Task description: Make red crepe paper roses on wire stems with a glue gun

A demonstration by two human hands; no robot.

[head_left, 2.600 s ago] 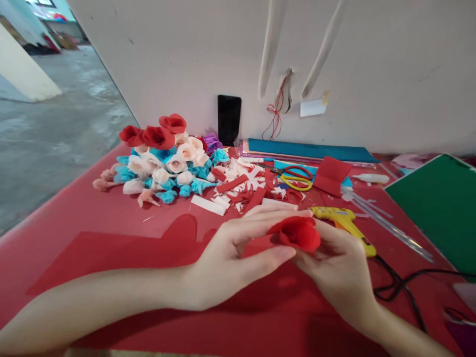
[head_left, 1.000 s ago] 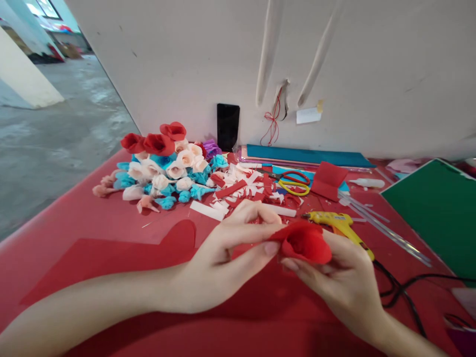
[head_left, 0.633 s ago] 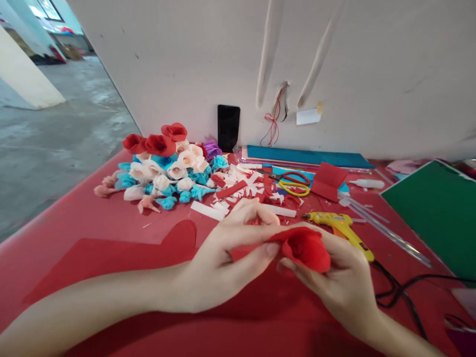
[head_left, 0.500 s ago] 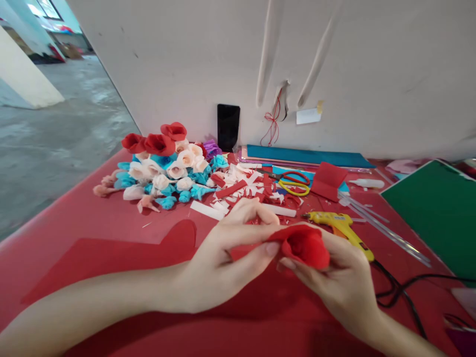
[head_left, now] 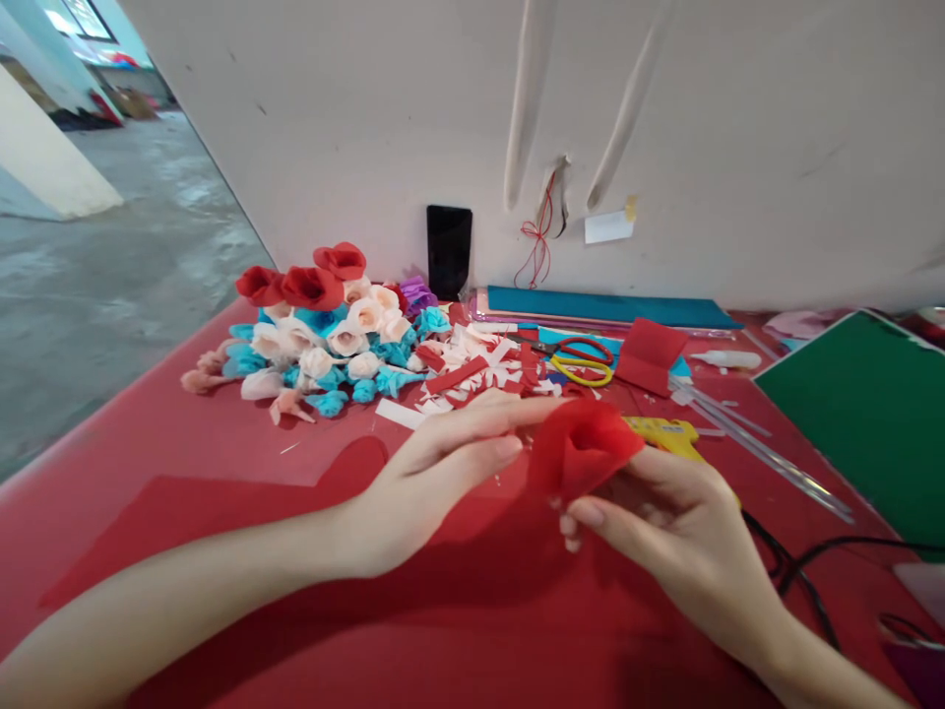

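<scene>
A red paper flower (head_left: 591, 443), its petals curled round an open centre, is held above the table near the middle of the view. My right hand (head_left: 679, 532) grips it low down, thumb and fingers pinched at its base. From the left, my left hand (head_left: 443, 463) reaches toward the petals with its fingers stretched out. Their tips meet the flower's upper left edge, partly hidden behind it, while the thumb stands apart from the paper. Below the left forearm lies a flat red paper sheet (head_left: 221, 502), with a rounded petal-shaped piece (head_left: 354, 468) by it.
Finished paper flowers (head_left: 317, 340) are heaped at the back left, beside paper scraps (head_left: 479, 369) and scissors (head_left: 583, 364). A yellow glue gun (head_left: 668, 433) lies partly behind my right hand. A phone (head_left: 449, 251) leans on the wall; a green board (head_left: 871, 423) is at right.
My left thumb has come off the petal, and the left fingers have straightened along its edge. The flower has risen slightly and turned in my right hand, with its left petal now hanging lower.
</scene>
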